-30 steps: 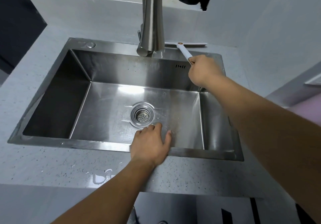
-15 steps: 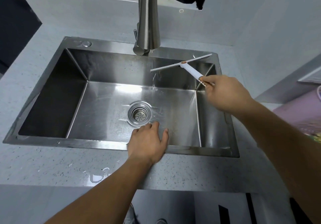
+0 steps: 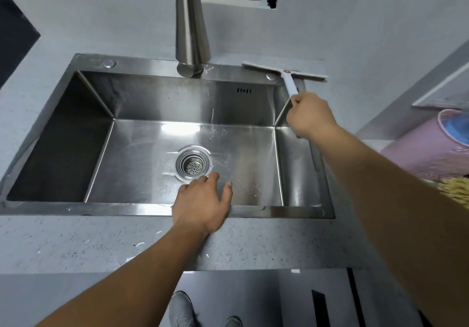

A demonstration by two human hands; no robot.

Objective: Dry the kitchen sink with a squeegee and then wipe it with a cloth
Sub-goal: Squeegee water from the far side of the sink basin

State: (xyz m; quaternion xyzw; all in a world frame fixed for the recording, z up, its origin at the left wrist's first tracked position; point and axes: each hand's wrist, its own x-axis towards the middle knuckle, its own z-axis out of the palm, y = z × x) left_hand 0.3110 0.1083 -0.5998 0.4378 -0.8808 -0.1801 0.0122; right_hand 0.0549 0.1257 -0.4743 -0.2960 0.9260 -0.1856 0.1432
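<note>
**Caution: squeegee at the far right corner of the sink**

Currently the right hand [image 3: 311, 115] has its fingers clamped around the handle of the squeegee [image 3: 285, 73], whose blade lies across the back rim of the sink [image 3: 152, 64] at the right corner, partly over the counter [image 3: 101, 245]. The left hand [image 3: 201, 206] rests on the front rim, fingers spread apart and holding nothing.

Likely faults:
- Blade overhanging the rim: a stroke started here could push water onto the counter instead of into the basin.
- Blade tilted off the steel: streaks would remain.
- Tap [image 3: 193, 35] stands near the stroke path; the blade end may strike it.
- Wet rim under the left hand: the palm may slip.

No cloth can be identified with certainty.
</note>
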